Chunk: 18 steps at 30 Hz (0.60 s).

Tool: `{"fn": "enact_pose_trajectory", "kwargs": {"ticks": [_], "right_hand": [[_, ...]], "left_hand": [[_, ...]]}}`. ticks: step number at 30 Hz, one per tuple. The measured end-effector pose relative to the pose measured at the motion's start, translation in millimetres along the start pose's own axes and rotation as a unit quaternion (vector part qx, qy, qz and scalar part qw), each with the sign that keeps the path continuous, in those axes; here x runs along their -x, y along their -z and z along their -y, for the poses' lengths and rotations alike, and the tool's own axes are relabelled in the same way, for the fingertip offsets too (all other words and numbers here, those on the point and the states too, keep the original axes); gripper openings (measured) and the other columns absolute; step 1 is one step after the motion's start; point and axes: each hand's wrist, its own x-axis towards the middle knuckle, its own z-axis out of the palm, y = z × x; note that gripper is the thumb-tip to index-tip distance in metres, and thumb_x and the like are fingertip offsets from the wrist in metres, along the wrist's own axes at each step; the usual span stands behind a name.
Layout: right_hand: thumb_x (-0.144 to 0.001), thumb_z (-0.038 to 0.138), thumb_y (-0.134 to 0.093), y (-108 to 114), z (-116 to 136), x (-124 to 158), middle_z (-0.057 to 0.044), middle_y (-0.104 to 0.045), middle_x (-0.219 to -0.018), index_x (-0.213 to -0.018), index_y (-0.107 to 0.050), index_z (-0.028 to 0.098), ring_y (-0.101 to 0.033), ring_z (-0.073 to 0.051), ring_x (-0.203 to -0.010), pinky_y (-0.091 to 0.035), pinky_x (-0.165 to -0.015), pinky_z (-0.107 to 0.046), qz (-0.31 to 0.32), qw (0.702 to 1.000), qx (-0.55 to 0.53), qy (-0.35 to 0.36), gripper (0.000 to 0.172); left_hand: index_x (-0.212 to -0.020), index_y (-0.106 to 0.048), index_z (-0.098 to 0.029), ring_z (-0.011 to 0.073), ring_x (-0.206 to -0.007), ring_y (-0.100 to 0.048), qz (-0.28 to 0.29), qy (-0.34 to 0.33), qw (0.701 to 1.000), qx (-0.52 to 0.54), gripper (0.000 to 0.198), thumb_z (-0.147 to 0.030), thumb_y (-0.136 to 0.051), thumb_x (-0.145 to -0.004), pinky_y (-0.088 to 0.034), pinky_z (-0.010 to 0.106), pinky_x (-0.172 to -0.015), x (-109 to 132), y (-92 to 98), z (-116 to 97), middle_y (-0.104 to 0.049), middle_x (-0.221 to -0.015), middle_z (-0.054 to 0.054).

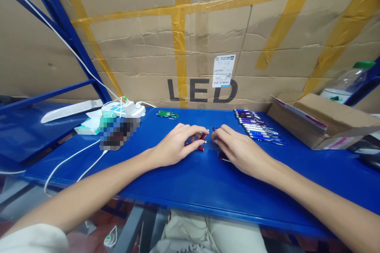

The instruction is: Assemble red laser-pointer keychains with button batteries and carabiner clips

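Our left hand pinches a small red keychain torch mid-table; our right hand rests curled just beside it, its hold unclear, over another red piece. Best to grip the barrel squarely, clear of the sorted row.

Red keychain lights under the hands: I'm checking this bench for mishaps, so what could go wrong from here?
1. Both the left hand and the right hand crowd the red keychain lights; one might get nudged away.
2. The right hand lies close to the row of blue and purple lights; a sweep could scatter it.
3. The white cable hangs over the table edge and could snag.
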Motion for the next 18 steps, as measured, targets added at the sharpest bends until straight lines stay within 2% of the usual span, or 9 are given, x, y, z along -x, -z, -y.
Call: {"fn": "enact_pose_trajectory", "kwargs": {"ticks": [8, 18], "right_hand": [[-0.116, 0.022, -0.037, 0.1, -0.9, 1.0, -0.007, -0.061, -0.107, -0.114, -0.057, 0.024, -0.067, -0.025, -0.091, -0.055, -0.081, -0.039, 0.000, 1.000, -0.001, 0.005, 0.020], [-0.116, 0.026, -0.038, 0.7, 0.1, 0.9, -0.007, -0.063, -0.108, -0.115, -0.059, 0.025, -0.068, -0.024, -0.090, -0.055, -0.082, -0.038, -0.018, 0.999, -0.031, 0.004, 0.022]], "left_hand": [[-0.138, -0.062, -0.025, 0.0198, -0.104, -0.073, 0.014, 0.013, 1.000, 0.002, 0.027, -0.031, -0.059, -0.112, -0.047, 0.038, -0.102, 0.0, -0.4, 0.7, -0.078, -0.124, 0.004], [-0.136, -0.062, -0.025, 0.0188, -0.100, -0.073, 0.004, 0.007, 1.000, 0.007, 0.025, -0.031, -0.059, -0.112, -0.048, 0.036, -0.101, -0.4, 0.6, -1.9, -0.078, -0.123, 0.004]]}}
